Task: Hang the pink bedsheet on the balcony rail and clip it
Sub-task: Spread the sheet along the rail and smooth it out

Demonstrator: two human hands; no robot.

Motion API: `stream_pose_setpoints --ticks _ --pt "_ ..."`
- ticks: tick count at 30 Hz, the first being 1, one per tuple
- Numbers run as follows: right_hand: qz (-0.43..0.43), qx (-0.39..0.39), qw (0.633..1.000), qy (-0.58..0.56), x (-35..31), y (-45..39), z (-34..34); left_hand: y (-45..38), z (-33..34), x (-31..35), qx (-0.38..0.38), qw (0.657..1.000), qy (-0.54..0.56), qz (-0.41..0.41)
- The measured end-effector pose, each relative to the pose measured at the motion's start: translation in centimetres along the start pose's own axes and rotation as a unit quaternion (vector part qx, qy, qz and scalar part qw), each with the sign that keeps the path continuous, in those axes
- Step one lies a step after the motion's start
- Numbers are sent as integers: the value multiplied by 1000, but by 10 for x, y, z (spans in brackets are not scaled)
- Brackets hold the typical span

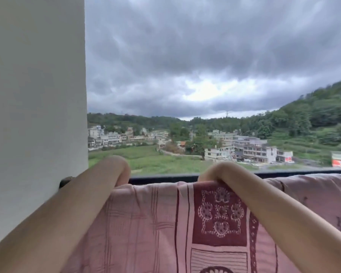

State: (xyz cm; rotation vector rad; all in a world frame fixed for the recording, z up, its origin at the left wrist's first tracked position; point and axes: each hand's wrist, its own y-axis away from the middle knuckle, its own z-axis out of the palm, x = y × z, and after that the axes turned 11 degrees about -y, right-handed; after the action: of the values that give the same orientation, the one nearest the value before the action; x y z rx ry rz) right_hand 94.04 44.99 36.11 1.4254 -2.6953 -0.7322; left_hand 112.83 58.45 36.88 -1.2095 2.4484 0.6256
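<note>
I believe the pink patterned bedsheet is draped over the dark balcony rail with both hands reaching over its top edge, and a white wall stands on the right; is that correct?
Not quite: in the head view the white wall stands on the left, not the right. The rest holds: the pink patterned bedsheet is draped over the dark balcony rail, with the left hand and right hand reaching over its top edge.

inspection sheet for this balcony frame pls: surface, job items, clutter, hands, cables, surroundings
Surface: dark balcony rail runs left to right; only a short stretch shows bare between the hands, plus a strip further right.
Job's things: pink bedsheet draped over the rail, patterned side facing the camera. No clips seen.
Clutter: nothing seen.
Grippers: left hand and right hand both bent over the sheet's top edge at the rail; fingers hidden behind it, grip cannot be told.
Cables: nothing seen.
Surroundings: white wall on the left with a small dark fitting at rail height; beyond, fields, buildings, wooded hills, heavy grey clouds.
</note>
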Motion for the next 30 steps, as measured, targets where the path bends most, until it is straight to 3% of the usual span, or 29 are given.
stream_pose_setpoints --ticks 1,3,5,6,8,11,14,17,20,25,30 --pt "-33 12 999 -5 2 4 1 7 2 3 10 1000 0 19" --pt "-138 158 977 -26 8 9 -2 20 -2 6 180 980 23 77" --pt "-207 277 930 -125 13 11 -4 43 -9 14 339 924 124 126" --pt "-234 320 906 -150 13 16 -4 57 -9 20 372 894 189 166" --pt "-276 405 860 -141 18 29 -3 87 -1 36 349 855 279 263" --pt "-314 477 819 -64 49 56 10 117 19 63 321 869 198 321" --pt "-314 509 801 14 113 79 31 128 26 83 381 892 71 233" --pt "-246 556 794 20 196 91 43 139 22 123 468 872 11 139" --pt "-159 595 786 -44 280 103 46 153 10 193 514 844 21 153" --pt "-65 613 787 -32 431 127 43 171 -40 332 549 818 58 161" --pt "-140 631 763 11 542 144 20 188 -97 449 581 796 117 127"
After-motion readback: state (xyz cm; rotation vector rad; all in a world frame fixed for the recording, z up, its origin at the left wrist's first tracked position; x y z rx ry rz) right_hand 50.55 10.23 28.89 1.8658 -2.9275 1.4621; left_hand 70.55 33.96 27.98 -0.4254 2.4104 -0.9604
